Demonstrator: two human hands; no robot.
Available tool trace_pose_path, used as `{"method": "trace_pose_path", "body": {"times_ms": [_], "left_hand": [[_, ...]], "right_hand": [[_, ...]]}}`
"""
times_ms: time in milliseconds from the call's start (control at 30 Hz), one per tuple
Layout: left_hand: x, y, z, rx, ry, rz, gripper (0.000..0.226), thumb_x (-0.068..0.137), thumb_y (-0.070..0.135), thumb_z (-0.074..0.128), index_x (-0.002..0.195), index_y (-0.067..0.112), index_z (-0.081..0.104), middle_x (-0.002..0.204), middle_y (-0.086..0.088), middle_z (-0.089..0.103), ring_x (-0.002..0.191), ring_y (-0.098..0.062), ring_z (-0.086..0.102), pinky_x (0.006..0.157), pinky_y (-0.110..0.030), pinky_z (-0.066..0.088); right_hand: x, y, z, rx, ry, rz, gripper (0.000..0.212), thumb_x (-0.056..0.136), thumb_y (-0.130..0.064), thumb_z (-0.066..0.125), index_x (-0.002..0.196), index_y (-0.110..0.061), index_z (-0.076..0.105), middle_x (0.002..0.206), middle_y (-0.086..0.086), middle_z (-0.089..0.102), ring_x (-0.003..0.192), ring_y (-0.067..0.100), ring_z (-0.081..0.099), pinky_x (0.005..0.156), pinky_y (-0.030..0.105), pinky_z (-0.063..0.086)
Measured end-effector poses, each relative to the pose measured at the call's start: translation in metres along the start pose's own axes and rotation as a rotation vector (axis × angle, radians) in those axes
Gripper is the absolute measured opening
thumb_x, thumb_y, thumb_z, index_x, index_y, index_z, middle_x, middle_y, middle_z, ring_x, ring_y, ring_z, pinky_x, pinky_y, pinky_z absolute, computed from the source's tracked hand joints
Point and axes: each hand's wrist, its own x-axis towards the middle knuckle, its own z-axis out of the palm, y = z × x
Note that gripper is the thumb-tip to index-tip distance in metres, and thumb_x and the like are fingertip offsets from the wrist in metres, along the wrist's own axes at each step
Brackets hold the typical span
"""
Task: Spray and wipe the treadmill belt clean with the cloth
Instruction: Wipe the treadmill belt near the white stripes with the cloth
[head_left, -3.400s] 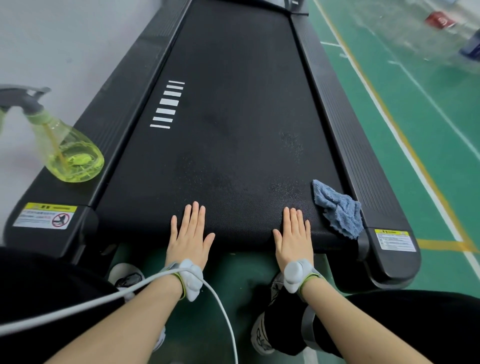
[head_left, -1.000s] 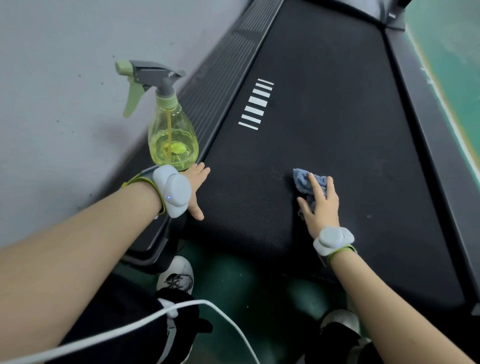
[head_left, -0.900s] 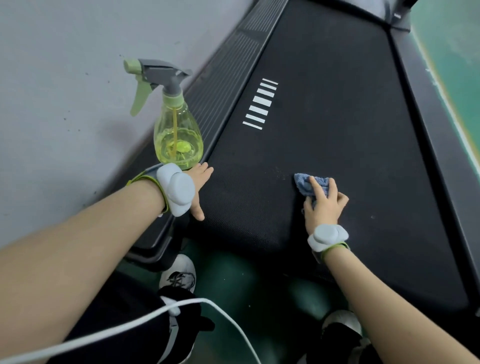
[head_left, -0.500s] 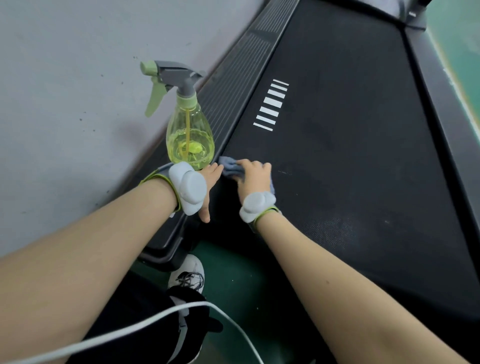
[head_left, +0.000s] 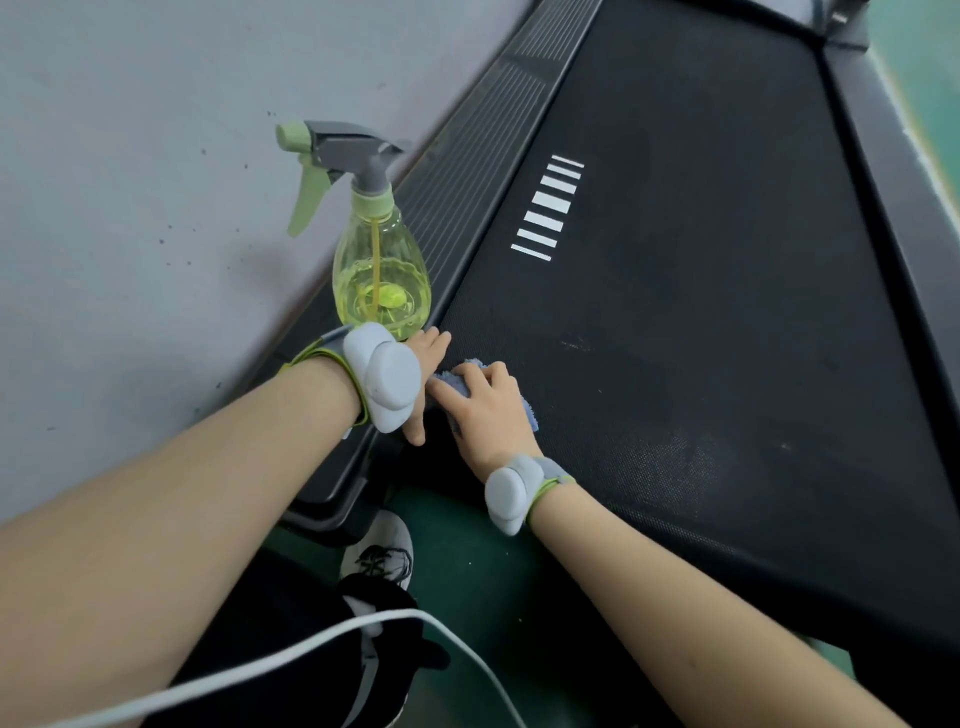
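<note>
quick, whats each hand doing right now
left hand: open, resting at the black ribbed side rail
right hand: open, pressing the crumpled blue cloth onto the black treadmill belt

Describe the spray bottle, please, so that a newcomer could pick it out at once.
Start at the black treadmill belt and go to the ribbed side rail by the grey wall. The spray bottle stands upright on it, just beyond the left hand. It is the only clear bottle, with yellow-green liquid and a grey-and-green trigger head.
</note>
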Motion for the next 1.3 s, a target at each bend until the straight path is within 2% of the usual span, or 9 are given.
{"method": "trace_pose_path", "body": {"times_ms": [167,333,533,633,700,833,1033,1133,1300], "left_hand": [[0.001,0.006,-0.001,0.039,0.014,-0.013,0.104,0.084,0.026,0.068,0.148,-0.003,-0.010,0.157,-0.014,-0.006,0.147,-0.022,-0.004,0.116,-0.025,0.004],[0.002,0.009,-0.004,0.021,-0.002,-0.015,0.103,0.086,0.030,0.065,0.148,-0.003,-0.011,0.158,-0.014,-0.010,0.147,-0.022,-0.006,0.112,-0.024,0.001],[0.009,0.012,-0.008,0.008,0.012,-0.016,0.100,0.084,0.027,0.069,0.148,-0.001,-0.002,0.157,-0.013,-0.001,0.148,-0.021,0.001,0.116,-0.029,0.011],[0.010,0.014,-0.010,0.002,0.023,-0.008,0.097,0.084,0.028,0.068,0.148,0.000,0.001,0.157,-0.012,0.001,0.147,-0.020,0.003,0.115,-0.028,0.014],[0.010,0.015,-0.011,-0.020,0.013,-0.008,0.101,0.085,0.028,0.066,0.149,0.000,-0.007,0.158,-0.013,-0.007,0.148,-0.021,-0.004,0.116,-0.028,0.009],[0.008,0.014,-0.010,0.000,0.039,-0.020,0.103,0.087,0.028,0.065,0.148,0.000,-0.013,0.158,-0.012,-0.011,0.148,-0.022,-0.006,0.114,-0.026,0.003],[0.013,0.011,-0.010,-0.085,0.117,-0.004,0.073,0.097,0.016,0.046,0.148,-0.003,-0.002,0.158,-0.015,0.001,0.147,-0.021,0.005,0.109,-0.021,0.004],[0.011,0.013,-0.010,-0.047,0.035,-0.022,0.096,0.089,0.020,0.062,0.148,-0.002,-0.010,0.158,-0.014,-0.008,0.148,-0.022,-0.004,0.113,-0.022,0.002],[0.012,0.019,-0.011,0.053,0.007,-0.045,0.101,0.085,0.023,0.067,0.148,-0.002,-0.006,0.157,-0.014,0.001,0.147,-0.022,0.003,0.116,-0.028,0.011]], "right_hand": [[0.027,0.021,0.003,0.032,-0.102,0.076,0.044,0.073,-0.015,0.030,0.102,-0.018,0.063,0.076,0.016,0.058,0.063,0.033,0.053,0.051,0.038,0.050],[0.060,0.059,-0.012,-0.010,-0.290,0.202,0.043,0.093,-0.009,0.039,0.131,-0.023,0.053,0.122,0.017,0.045,0.115,0.034,0.037,0.093,0.042,0.038],[0.055,0.123,-0.045,-0.141,-0.002,0.888,0.044,0.097,-0.011,0.036,0.135,-0.034,0.042,0.142,-0.002,0.038,0.125,0.033,0.032,0.102,0.047,0.027],[0.051,0.119,-0.031,-0.011,-0.227,0.976,0.042,0.103,-0.029,0.028,0.143,-0.040,0.026,0.156,-0.009,0.016,0.142,0.038,0.006,0.109,0.065,0.005],[0.046,0.109,-0.017,0.010,-0.281,0.942,0.042,0.103,-0.023,0.028,0.143,-0.036,0.028,0.157,-0.006,0.014,0.144,0.037,0.001,0.113,0.060,0.001],[0.057,0.079,-0.007,0.017,-0.196,0.778,0.039,0.100,-0.019,0.033,0.136,-0.030,0.042,0.145,-0.004,0.039,0.128,0.031,0.032,0.105,0.039,0.023],[0.049,-0.005,0.004,0.092,-0.269,0.463,0.038,0.093,-0.026,0.036,0.128,-0.017,0.051,0.139,0.002,0.043,0.124,0.031,0.033,0.102,0.037,0.021],[0.031,-0.003,-0.003,0.032,-0.053,0.311,0.044,0.079,-0.038,0.032,0.083,-0.019,0.072,0.093,0.004,0.066,0.084,0.031,0.055,0.073,0.030,0.025],[-0.007,0.018,-0.006,-0.053,-0.086,0.060,0.038,0.078,-0.043,0.041,0.094,-0.030,0.073,0.082,0.002,0.061,0.078,0.021,0.033,0.063,0.031,0.020]]}}
